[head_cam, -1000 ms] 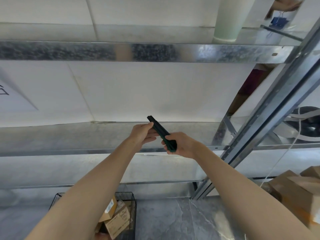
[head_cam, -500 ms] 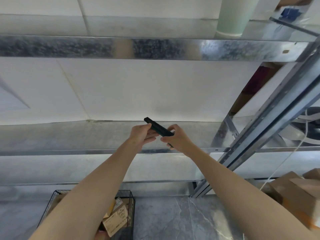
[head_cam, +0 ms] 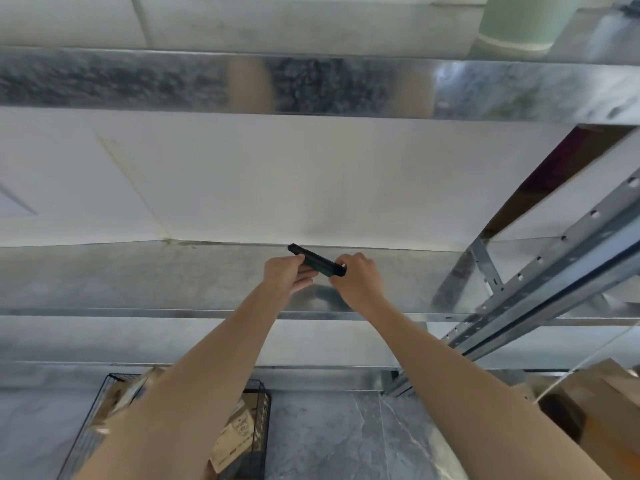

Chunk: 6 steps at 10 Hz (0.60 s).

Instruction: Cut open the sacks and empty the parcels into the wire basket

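Observation:
A dark green utility knife is held over a galvanised metal shelf, its far end pointing up and left. My left hand grips its middle from the left. My right hand pinches its near end from the right. No blade shows. On the floor at the lower left stands a black wire basket holding brown cardboard parcels, partly hidden behind my left forearm. No sack is in view.
A second metal shelf runs overhead with a pale green cylinder on it. A slanted steel upright crosses the right side. Brown cardboard boxes sit at the lower right on the grey marbled floor.
Both hands carried the knife up and toward the shelf. My right hand slid from wrapping the knife's lower end to pinching its tip, and the knife now lies flatter.

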{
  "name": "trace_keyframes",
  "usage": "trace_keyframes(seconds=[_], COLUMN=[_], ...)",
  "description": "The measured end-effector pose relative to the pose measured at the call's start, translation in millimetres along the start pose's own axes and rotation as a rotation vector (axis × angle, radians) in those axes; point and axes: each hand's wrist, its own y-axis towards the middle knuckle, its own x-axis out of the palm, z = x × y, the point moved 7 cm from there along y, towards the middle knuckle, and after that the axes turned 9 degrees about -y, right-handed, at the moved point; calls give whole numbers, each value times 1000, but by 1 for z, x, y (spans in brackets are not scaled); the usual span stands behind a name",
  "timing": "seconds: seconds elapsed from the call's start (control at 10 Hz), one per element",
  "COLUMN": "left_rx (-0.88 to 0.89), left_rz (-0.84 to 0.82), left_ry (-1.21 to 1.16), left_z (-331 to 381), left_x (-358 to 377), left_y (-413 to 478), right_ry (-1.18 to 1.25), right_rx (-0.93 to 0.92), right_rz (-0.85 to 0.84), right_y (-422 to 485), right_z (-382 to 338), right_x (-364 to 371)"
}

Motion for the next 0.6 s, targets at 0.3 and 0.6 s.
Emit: trace_keyframes(seconds=[0.3, 0.6], left_rx=[-55, -24], left_rz=[35, 73], left_ry=[33, 91], left_z=[-3, 5], left_x=[-13, -21], left_y=[5, -12], right_ry=[-67, 18], right_rx=[20, 20], right_rz=[-42, -155], right_y=[11, 6], right_z=[7, 12], right_x=[22, 18])
